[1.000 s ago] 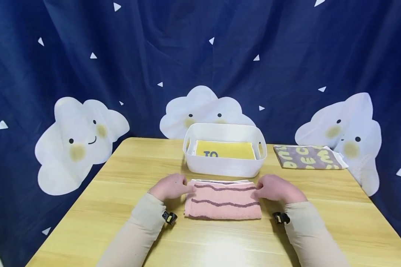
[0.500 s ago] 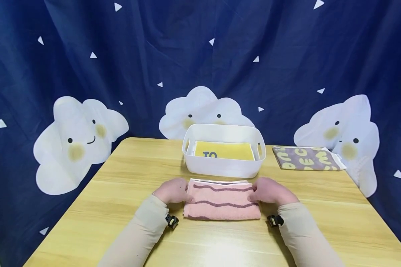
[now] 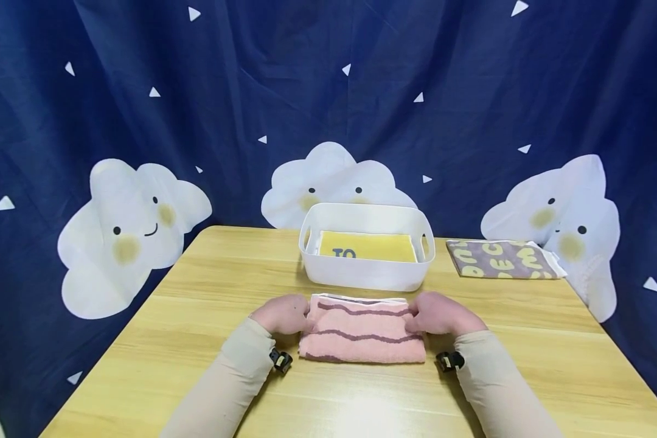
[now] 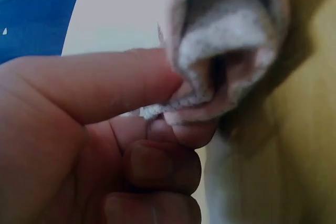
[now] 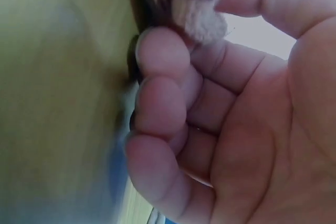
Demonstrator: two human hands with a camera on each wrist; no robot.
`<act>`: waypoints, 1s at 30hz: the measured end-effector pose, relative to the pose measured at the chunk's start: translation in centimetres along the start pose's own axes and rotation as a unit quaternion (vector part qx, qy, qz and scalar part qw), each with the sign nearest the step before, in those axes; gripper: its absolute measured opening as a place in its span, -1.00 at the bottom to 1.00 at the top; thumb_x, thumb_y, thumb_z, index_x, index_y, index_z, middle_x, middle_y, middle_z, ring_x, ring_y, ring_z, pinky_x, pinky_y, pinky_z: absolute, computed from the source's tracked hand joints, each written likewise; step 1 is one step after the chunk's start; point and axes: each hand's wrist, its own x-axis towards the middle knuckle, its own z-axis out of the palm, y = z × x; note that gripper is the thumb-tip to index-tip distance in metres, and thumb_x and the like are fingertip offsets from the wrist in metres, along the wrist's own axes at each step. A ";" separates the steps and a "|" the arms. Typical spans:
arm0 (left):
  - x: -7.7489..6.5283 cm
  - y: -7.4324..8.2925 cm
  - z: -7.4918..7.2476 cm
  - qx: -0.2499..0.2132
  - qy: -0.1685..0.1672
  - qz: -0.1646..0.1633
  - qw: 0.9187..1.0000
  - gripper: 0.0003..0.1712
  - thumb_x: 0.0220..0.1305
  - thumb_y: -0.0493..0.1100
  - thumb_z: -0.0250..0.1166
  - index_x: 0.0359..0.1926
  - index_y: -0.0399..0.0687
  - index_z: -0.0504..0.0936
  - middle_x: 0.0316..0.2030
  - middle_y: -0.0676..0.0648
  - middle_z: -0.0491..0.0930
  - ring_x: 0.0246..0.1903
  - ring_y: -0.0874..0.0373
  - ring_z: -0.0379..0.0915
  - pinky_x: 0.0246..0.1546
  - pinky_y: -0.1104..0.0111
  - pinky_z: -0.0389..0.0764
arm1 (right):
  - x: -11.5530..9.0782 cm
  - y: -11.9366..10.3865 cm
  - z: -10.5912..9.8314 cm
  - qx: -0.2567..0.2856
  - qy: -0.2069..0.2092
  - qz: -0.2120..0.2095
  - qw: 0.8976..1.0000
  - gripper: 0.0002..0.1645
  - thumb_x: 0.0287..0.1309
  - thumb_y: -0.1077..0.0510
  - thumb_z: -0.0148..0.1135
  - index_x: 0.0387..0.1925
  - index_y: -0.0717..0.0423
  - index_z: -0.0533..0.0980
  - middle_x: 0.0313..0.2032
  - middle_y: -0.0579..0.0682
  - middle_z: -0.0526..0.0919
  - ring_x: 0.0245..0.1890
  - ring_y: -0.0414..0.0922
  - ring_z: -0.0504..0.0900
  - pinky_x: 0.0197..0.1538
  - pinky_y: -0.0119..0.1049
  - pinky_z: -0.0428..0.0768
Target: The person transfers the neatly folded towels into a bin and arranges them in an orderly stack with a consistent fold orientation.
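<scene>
A folded pink towel with wavy dark stripes lies on the table in front of the white bin. At its left edge my left hand pinches the folded layers; in the left wrist view the thumb lies on top of the rolled towel end, with fingers curled beneath. Opposite, my right hand grips the right edge, and the right wrist view has the towel corner between thumb and curled fingers. Both hands are near the towel's far corners. The towel's underside is hidden.
Just beyond the towel stands a white plastic bin with side handle holes, holding a folded yellow cloth with dark lettering. A folded purple cloth with yellow letters lies at the table's back right. A blue curtain hangs behind.
Both hands have slid slightly toward the near side and inward onto the towel's edges, the right hand most. The towel has shifted very slightly nearer. Bin and purple cloth stay put.
</scene>
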 end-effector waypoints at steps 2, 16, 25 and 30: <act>-0.1 -0.2 -0.1 -0.002 -0.004 0.011 1.000 -0.56 0.29 0.00 0.37 -0.67 0.02 0.44 -0.69 0.09 0.31 -0.65 0.19 0.27 -0.56 0.31 0.34 | -0.1 0.0 -0.1 0.000 -0.006 -0.008 1.000 -0.69 -0.02 0.13 0.31 -0.73 -0.07 0.40 -0.73 -0.19 0.31 -0.65 -0.19 0.35 -0.50 -0.28 0.32; -0.6 -1.2 -2.2 -0.090 0.015 0.053 0.994 -0.74 0.21 -0.03 0.26 -0.59 0.08 0.52 -0.67 0.14 0.35 -0.63 0.23 0.27 -0.55 0.31 0.32 | -0.9 -0.6 -2.4 0.053 0.021 -0.067 0.996 -0.90 0.18 0.07 0.24 -0.42 -0.03 0.59 -0.52 -0.15 0.52 -0.50 -0.16 0.45 -0.39 -0.22 0.44; -1.1 -1.6 -3.3 -0.143 0.032 0.072 0.986 -0.77 0.29 0.00 0.25 -0.48 0.07 0.63 -0.59 0.13 0.45 -0.58 0.22 0.30 -0.54 0.32 0.33 | -1.5 -0.9 -3.5 0.042 0.068 -0.076 0.994 -0.85 0.23 0.04 0.21 -0.44 -0.04 0.52 -0.56 -0.17 0.45 -0.48 -0.15 0.44 -0.37 -0.22 0.43; -1.6 -1.9 -4.1 -0.196 0.044 0.085 0.976 -0.77 0.36 0.02 0.25 -0.39 0.08 0.68 -0.48 0.07 0.56 -0.46 0.14 0.41 -0.39 0.28 0.43 | -2.0 -1.1 -4.1 0.066 0.096 -0.076 0.990 -0.79 0.26 0.07 0.20 -0.50 -0.03 0.47 -0.60 -0.17 0.37 -0.52 -0.16 0.41 -0.41 -0.25 0.40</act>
